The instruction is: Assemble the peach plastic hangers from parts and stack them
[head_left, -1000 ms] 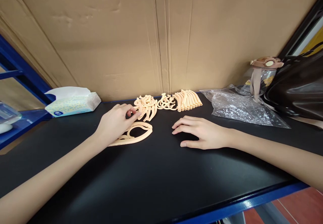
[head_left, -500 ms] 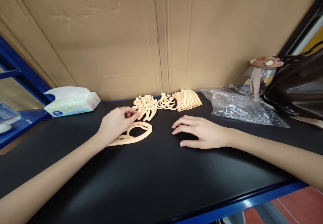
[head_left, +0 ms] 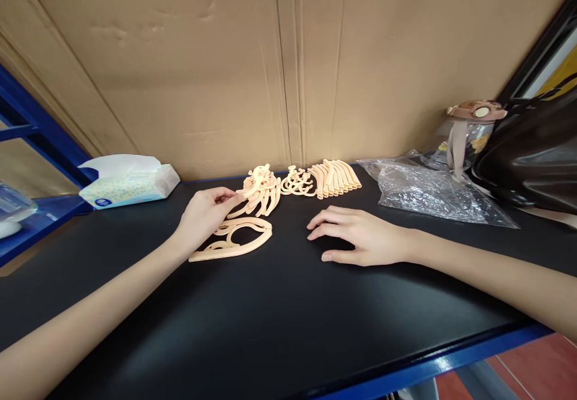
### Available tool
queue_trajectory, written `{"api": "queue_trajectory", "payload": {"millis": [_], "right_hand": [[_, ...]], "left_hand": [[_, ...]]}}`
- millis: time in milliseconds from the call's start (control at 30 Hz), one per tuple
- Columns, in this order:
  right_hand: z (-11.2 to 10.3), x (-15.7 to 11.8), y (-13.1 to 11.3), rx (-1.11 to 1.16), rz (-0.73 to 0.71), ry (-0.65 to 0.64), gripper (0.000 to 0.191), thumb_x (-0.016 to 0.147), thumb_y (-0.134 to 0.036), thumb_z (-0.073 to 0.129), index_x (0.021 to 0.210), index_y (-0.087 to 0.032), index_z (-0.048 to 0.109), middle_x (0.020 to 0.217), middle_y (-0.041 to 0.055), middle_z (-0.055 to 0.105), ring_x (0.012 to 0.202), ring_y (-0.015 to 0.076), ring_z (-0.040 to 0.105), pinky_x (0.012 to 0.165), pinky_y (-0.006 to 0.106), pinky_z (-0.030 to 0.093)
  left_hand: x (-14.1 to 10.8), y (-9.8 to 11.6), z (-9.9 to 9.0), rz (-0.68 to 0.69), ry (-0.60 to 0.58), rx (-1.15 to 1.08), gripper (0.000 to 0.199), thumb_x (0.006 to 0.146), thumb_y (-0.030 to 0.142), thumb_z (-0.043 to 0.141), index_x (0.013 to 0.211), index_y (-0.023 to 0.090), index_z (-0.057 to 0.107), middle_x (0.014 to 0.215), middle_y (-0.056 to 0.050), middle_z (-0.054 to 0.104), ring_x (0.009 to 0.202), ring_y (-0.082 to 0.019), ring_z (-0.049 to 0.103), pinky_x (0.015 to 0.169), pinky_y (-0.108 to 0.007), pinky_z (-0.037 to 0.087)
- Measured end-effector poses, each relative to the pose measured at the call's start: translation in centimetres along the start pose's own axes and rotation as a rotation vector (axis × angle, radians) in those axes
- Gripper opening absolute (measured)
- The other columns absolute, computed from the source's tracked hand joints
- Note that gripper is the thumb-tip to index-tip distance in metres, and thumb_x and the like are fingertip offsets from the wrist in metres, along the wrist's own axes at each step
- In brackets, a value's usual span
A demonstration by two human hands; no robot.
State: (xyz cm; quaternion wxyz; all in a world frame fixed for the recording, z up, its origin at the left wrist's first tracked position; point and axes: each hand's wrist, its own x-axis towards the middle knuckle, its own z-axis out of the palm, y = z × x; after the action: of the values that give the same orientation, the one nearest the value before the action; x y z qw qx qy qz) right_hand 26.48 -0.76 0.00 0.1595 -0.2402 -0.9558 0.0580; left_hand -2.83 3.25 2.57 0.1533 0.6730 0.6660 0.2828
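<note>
My left hand [head_left: 208,211] is closed, with thumb and fingertips pinching one end of a cream curved plastic piece [head_left: 258,179]. It looks like a folding-hanger arm and slants up over a loose pile of similar pieces [head_left: 269,203]. Just in front of that pile, partly behind the left hand, lies a flat arrangement of curved pieces [head_left: 252,246] joined at a point on its right. My right hand [head_left: 349,235] rests palm down on the black tabletop with its fingers apart, holding nothing.
Small hook-shaped pieces [head_left: 297,181] and a neat row of curved arms [head_left: 336,179] lie by the cardboard wall [head_left: 202,75]. A tissue pack [head_left: 130,187] stands left. A clear plastic bag [head_left: 433,193], a bottle [head_left: 478,127] and a dark bag [head_left: 532,154] are right.
The left hand has drawn back slightly to the left. The pinched curved piece now sticks up over the pile. My right hand has stayed in place.
</note>
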Motion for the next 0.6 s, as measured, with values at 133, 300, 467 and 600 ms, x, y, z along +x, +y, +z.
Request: {"api": "queue_trajectory", "payload": {"millis": [133,300,467,600], "right_hand": [[0.0,0.0,-0.1,0.002,0.016,-0.006,0.037,0.092,-0.042,0.048,0.12,-0.019,0.054,0.121,0.0077,0.056,0.109,0.0195,0.053,0.097,0.038,0.044],[0.3,-0.1,-0.1,0.019,0.051,0.049,0.059,0.092,-0.041,0.048,0.144,-0.02,0.027,0.133,0.0108,0.048,0.118,0.0215,0.048,0.098,0.039,0.045],[0.6,-0.1,0.0,-0.038,0.046,0.139,0.065,0.093,-0.037,0.048,0.148,-0.02,0.017,0.139,0.0108,0.044,0.126,0.0216,0.042,0.103,0.04,0.041],[0.4,0.0,0.0,-0.067,0.079,0.195,0.053,0.093,-0.032,0.047,0.142,-0.021,0.031,0.13,0.0084,0.052,0.118,0.0205,0.049,0.1,0.039,0.042]], "left_hand": [[-1.6,1.7,0.2,0.04,-0.007,-0.257,0.032,0.071,0.05,0.059,0.067,0.018,0.059,0.068,0.0,0.057,0.064,-0.015,0.049,0.055,-0.024,0.035],[-4.4,3.8,0.8,0.077,-0.142,-0.392,0.032,0.071,0.049,0.064,0.065,0.017,0.06,0.065,0.002,0.053,0.061,-0.012,0.043,0.055,-0.023,0.032],[-5.8,4.3,1.3,0.148,-0.386,-0.403,0.033,0.076,0.05,0.061,0.067,0.017,0.06,0.063,0.003,0.049,0.06,-0.011,0.039,0.054,-0.022,0.029],[-6.2,4.2,1.6,0.246,-0.528,-0.323,0.03,0.08,0.045,0.058,0.068,0.018,0.057,0.062,0.004,0.043,0.058,-0.01,0.038,0.052,-0.021,0.031]]}}
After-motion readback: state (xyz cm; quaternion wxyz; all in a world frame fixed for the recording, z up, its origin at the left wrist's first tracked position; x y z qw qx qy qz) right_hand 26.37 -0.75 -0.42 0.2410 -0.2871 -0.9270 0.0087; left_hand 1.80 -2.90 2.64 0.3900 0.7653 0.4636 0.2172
